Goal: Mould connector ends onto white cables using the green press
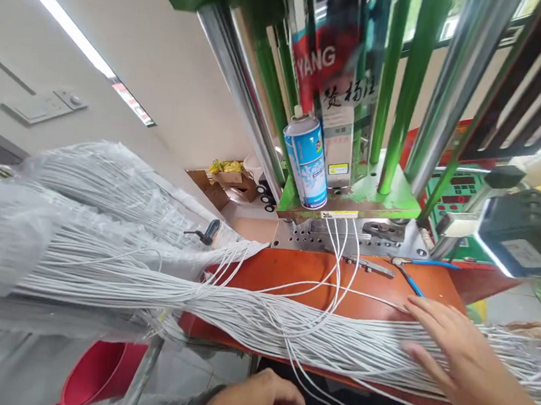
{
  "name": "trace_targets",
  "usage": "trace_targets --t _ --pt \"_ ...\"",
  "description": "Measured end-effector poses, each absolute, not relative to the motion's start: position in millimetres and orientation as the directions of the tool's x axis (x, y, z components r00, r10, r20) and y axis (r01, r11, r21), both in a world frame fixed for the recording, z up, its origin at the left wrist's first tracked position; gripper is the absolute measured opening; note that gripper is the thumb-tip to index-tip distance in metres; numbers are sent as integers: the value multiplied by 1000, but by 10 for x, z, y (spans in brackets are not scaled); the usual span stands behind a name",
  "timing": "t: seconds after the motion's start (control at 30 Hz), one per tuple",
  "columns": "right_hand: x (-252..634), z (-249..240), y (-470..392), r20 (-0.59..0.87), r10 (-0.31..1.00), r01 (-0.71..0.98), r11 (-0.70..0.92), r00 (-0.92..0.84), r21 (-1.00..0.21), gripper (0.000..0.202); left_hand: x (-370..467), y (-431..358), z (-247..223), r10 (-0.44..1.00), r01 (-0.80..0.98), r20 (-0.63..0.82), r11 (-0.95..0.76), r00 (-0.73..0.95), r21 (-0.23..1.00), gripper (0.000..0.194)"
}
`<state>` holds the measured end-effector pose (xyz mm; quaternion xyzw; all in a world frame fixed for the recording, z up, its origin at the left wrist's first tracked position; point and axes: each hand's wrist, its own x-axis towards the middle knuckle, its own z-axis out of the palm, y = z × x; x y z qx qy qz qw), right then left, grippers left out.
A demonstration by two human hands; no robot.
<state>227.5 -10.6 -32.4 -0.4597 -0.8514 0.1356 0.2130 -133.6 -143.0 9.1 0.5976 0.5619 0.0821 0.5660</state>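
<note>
A thick bundle of white cables [248, 319] lies across the orange-brown work surface [287, 272]. My right hand [458, 351] is over its right part, fingers apart and slightly blurred, with nothing seen in the grasp. Just beyond those fingertips lie blue-handled pliers [411, 282]. My left hand [259, 401] is low in front of the table edge, its fingers loosely bent, apart from the thumb, and holding nothing visible. Several white cables [341, 255] run from the bundle up into the metal tooling plate [296, 234] of a green press [396, 206].
On the press stands a blue-and-white spray can [307, 161]. A flat metal bar [372, 267] rests by the plate. Plastic-wrapped cables [100, 210] fill the left, above a red bucket [102, 372]. A lamp [528, 236] juts in at right, near a green control panel [459, 196].
</note>
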Motion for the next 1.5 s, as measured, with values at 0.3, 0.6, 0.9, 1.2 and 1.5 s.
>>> trace_targets --t 0.3,0.6,0.9,1.2,1.5 --pt "1565 -78 367 -148 719 619 453 -679 -642 30 -1499 -392 385 929 898 -324 -20 179 440 95" --pt "1217 155 310 -303 602 585 348 -739 -733 76 -1504 -192 285 920 732 -333 81 206 677 40" --pt "1116 -123 426 -224 515 332 127 -827 -935 33 -1286 -28 377 978 622 179 -209 111 754 35" --pt "1209 54 256 -261 624 594 412 -736 -691 19 -820 552 196 683 631 33 -691 730 352 29" --pt "1066 186 254 -174 717 687 523 -675 -504 22 -1900 65 543 944 935 58 -331 326 127 25"
